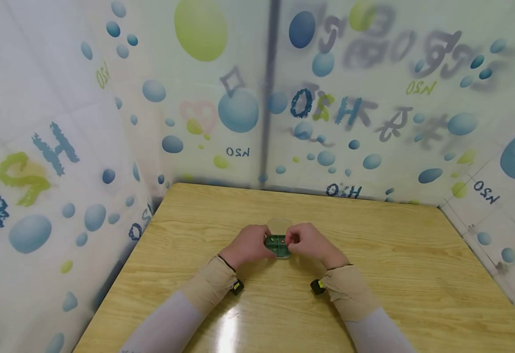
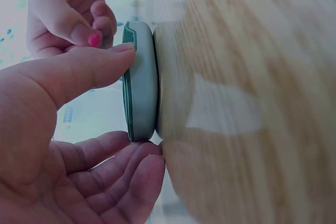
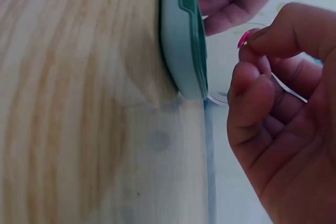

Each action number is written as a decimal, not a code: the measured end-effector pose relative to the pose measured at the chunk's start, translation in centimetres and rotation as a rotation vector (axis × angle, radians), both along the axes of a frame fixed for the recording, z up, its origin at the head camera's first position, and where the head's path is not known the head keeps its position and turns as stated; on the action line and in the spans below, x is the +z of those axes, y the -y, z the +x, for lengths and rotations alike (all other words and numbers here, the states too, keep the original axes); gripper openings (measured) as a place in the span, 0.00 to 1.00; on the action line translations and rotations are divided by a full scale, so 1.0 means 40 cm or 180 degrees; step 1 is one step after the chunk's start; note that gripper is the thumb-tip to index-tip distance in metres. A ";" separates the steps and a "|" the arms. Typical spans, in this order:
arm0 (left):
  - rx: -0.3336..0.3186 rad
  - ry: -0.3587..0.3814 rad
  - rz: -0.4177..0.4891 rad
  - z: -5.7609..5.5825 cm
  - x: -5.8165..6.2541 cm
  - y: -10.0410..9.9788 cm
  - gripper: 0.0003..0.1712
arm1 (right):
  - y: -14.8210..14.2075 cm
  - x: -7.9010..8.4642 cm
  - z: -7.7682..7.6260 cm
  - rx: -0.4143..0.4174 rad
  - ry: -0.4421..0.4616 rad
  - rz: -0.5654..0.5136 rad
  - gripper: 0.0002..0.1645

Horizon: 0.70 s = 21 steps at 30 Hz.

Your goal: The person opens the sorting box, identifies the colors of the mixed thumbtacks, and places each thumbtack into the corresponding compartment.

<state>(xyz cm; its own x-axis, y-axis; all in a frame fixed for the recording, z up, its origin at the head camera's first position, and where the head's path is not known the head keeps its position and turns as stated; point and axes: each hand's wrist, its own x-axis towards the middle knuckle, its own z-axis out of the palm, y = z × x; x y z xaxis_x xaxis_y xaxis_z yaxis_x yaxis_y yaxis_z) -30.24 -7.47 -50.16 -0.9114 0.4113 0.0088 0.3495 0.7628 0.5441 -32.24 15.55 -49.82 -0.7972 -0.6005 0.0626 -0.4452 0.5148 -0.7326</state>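
Observation:
A small green pill box with divided compartments lies on the table, its clear lid standing open at the far side. Tiny pieces sit in some compartments. My left hand holds the box from the left, thumb on the near rim and fingers against the opposite side, as the left wrist view shows the thumb on the rim. Between thumb and index finger, my right hand pinches a small pink pill just off the box's right side. In the right wrist view the pill shows at the fingertips.
The wooden table extends around both arms. Behind it hangs a patterned curtain with blue and green bubbles, and another patterned wall stands along the left. Black wrist devices sit below each hand.

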 end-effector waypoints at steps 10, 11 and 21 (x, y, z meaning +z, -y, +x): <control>0.0022 0.0019 -0.0086 0.000 0.000 0.001 0.27 | 0.022 -0.009 0.007 -0.0221 -0.0192 0.0275 0.08; 0.0023 0.0024 -0.0087 0.001 0.000 0.002 0.27 | 0.024 -0.010 0.008 -0.0231 -0.0214 0.0287 0.07; -0.0023 -0.0003 -0.0016 0.001 0.003 0.006 0.27 | 0.050 -0.018 0.018 -0.0401 -0.0293 0.0352 0.08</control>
